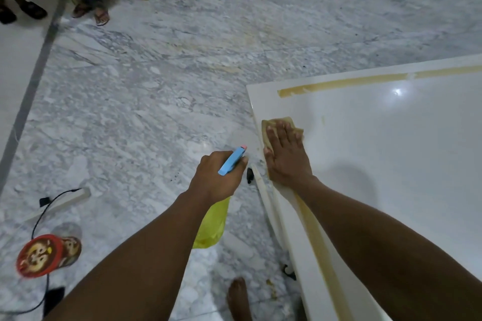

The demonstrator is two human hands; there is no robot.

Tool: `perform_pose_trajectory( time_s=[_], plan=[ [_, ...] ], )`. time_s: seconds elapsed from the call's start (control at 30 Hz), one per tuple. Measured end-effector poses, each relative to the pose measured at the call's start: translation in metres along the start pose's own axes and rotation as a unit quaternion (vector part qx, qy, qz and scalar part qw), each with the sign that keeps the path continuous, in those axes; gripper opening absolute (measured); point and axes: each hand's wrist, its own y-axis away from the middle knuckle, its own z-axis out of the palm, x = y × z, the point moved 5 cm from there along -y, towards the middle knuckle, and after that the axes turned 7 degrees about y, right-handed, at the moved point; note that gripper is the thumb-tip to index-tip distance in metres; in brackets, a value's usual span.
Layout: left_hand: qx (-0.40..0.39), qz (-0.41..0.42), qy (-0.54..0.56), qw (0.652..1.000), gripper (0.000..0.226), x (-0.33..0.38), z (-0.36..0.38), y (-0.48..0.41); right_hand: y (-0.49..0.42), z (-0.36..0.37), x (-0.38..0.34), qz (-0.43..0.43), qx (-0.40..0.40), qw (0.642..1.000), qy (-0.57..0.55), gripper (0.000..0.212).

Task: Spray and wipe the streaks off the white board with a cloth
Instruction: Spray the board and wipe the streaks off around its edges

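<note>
Right hand (287, 159), fingers flat and slightly spread, presses tan cloth (276, 130) onto glossy white board's (391, 151) near-left corner; left hand (216, 177), fingers curled, grips yellow blue-nozzled spray bottle (212, 224) just beside board.

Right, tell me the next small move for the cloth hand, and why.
Probably drag the cloth back toward you along the board edge: the right hand presses it flat there, and a yellow streak runs under that forearm.

Glossy smooth white board (391, 151), soft tan cloth (268, 133), polished veined marble floor (156, 86).
</note>
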Motion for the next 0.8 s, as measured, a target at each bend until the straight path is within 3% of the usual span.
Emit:
perform_pose_trajectory(
  time_s=[0.37, 0.8],
  plan=[
    [-0.020, -0.040, 0.020, 0.999, 0.044, 0.020, 0.028, 0.065, 0.148, 0.008, -0.010, 0.018, 0.004, 1.000, -0.024, 0.062],
    [-0.033, -0.016, -0.011, 0.999, 0.040, 0.062, 0.079, 0.157, 0.351, 0.007, -0.009, 0.029, -0.013, 0.999, -0.044, 0.061]
  ],
)
